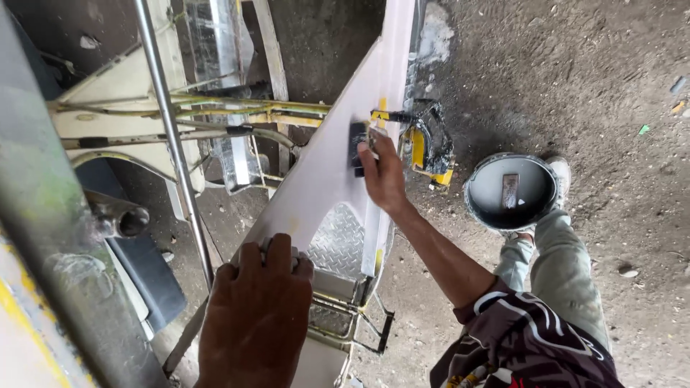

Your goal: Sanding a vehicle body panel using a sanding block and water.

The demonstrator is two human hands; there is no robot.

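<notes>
My right hand [384,176] presses a small dark block [357,147] against a long white painted vehicle panel [316,179] that runs from the lower middle up toward the top. My left hand [255,316] is low in the frame, with its fingers curled over the panel's near edge and gripping it. Something pale shows between the fingertips, but I cannot tell what it is. My right arm stretches out from a patterned dark sleeve [517,338] at the bottom right.
A round bucket [476,210] of grey liquid with a small flat object in it stands on the dirt ground beside my foot [559,172]. A diamond-plate step [338,241], a thin metal pole [172,136], yellow frame tubes [237,111] and an exhaust pipe [118,218] surround the panel.
</notes>
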